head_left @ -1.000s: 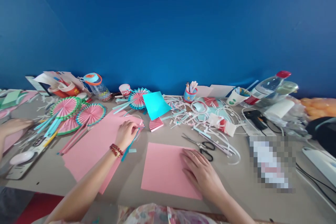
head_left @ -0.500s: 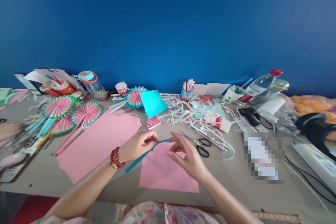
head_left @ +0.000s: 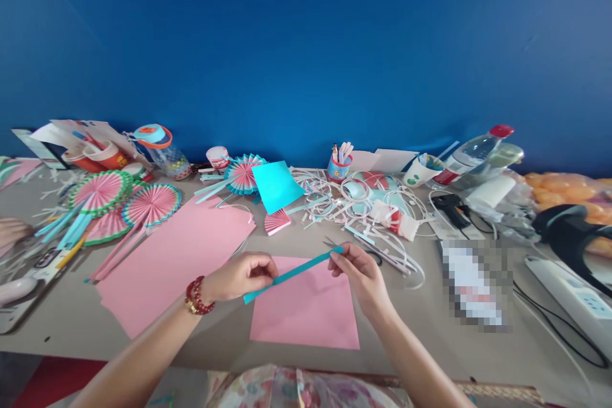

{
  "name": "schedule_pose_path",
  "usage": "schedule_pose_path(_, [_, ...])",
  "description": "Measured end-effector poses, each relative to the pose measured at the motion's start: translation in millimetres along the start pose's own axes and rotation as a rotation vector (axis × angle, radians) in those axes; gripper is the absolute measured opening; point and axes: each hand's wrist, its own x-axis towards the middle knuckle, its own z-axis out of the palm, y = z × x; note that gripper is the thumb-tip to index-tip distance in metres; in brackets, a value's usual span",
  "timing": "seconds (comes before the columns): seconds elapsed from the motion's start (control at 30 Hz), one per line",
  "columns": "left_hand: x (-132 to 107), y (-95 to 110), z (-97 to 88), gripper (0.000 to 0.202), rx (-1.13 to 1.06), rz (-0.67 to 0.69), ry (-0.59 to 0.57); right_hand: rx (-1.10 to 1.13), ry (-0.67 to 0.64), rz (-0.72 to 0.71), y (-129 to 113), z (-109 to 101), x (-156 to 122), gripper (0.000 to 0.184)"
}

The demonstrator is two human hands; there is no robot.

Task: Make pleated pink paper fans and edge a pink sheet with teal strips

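A narrow teal paper strip (head_left: 306, 266) is stretched between my two hands. My left hand (head_left: 251, 275) pinches it near its lower left end, and a short tail sticks out past the fingers. At the other end, my right hand (head_left: 357, 268) grips the strip between thumb and fingers. Beneath it lies a square pink sheet (head_left: 306, 319) on the table. A pair of scissors (head_left: 375, 257) is mostly hidden behind my right hand. Beyond my hands rest a bright blue paper square (head_left: 278, 187) and a small folded pink paper piece (head_left: 277, 221).
Large pink sheets (head_left: 176, 261) cover the left side, beside pleated paper fans (head_left: 152, 205). White paper scraps and strips (head_left: 329, 197) lie at the back. A glue gun (head_left: 452, 210) and a power strip (head_left: 571, 290) are at right. Another person's hand (head_left: 13, 234) shows at far left.
My right hand has moved right and closed on the strip's end. My left hand has shifted slightly left and down, and the strip is now straighter and shows its flat face.
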Motion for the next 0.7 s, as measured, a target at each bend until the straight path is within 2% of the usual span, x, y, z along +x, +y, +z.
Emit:
schedule_pose_path(0.2, [-9,-12,-2.9,0.013,-0.073,-0.107,0.085,-0.102,0.008,-0.028,11,-5,2,0.031])
schedule_pose_path(0.33, [-13,-22,-15.4,0.018,0.018,-0.047,0.257,-0.294,-0.08,-0.059,14,-9,1,0.03])
schedule_pose_path(0.4, [-15,-29,-33.5,0.021,0.129,-0.018,0.388,-0.364,-0.132,-0.066,15,-10,0,0.029])
schedule_pose_path(0.5, [-18,-43,-75.2,0.025,0.339,-0.035,0.601,-0.45,-0.177,-0.071,14,-8,-3,0.029])
schedule_pose_path(0.6, [-18,-56,-118.3,0.027,0.563,-0.151,0.755,-0.539,-0.196,-0.087,14,-6,-6,0.031])
schedule_pose_path(0.7, [-16,-57,-140.7,0.028,0.763,-0.244,0.844,-0.595,-0.191,-0.114,14,-6,-8,0.03])
